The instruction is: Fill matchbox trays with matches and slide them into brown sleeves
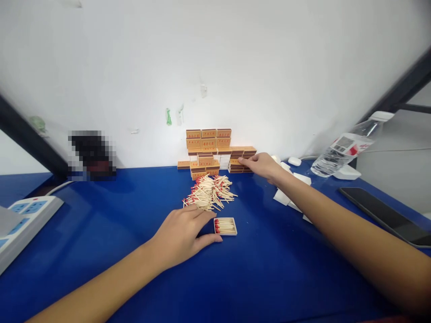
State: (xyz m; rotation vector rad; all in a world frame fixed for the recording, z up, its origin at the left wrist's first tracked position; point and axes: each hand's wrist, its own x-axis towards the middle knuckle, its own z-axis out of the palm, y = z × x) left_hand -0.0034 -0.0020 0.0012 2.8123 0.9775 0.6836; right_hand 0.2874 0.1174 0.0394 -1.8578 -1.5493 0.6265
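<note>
On the blue tabletop [215,278], a small white matchbox tray [226,234] of red-tipped wooden matches lies just below a loose match heap [208,195]. The left hand [180,233] has its fingers parted, thumb and forefinger about the tray's left end; contact cannot be confirmed. The right hand [264,165] reaches the right end of the stacked yellow-and-brown cardboard matchboxes [208,139]; whether its fingers grasp a box cannot be told. The right forearm [323,206] partly covers white paper pieces [282,196]. A dark object [91,154] at left is pixelated beyond recognition; a white power strip with blue panels [40,220] is cut off by the left edge.
</note>
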